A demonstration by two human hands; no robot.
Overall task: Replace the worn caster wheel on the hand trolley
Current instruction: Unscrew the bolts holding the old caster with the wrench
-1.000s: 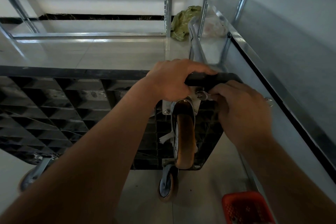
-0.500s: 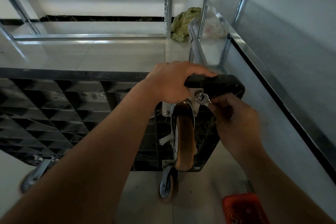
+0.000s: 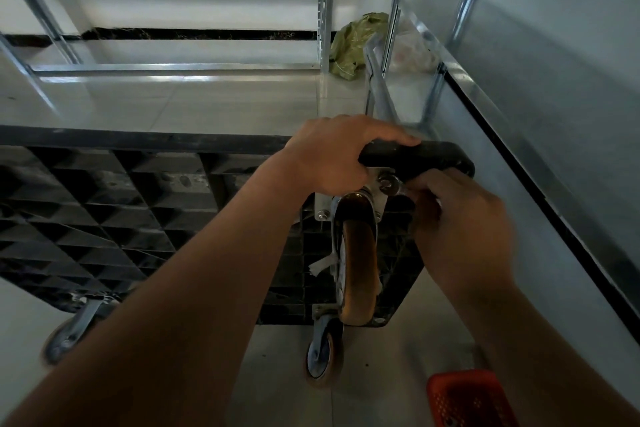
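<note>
At trolley's (image 3: 104,218) right corner: left hand (image 3: 332,156) gripping edge, right hand (image 3: 460,218) pinching spanner (image 3: 389,184) on wheel (image 3: 358,267) bolt; best turned squarely

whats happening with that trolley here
A person has the hand trolley tipped on its side, its underside facing them. The left hand grips the trolley's top edge to steady it, while the right hand works a small wrench on a bolt of the caster wheel mount. The wheel is still attached.

blk ribbed trolley (image 3: 104,218), orange-brown caster wheel (image 3: 358,274), red basket (image 3: 467,399), green bag (image 3: 353,45).
</note>
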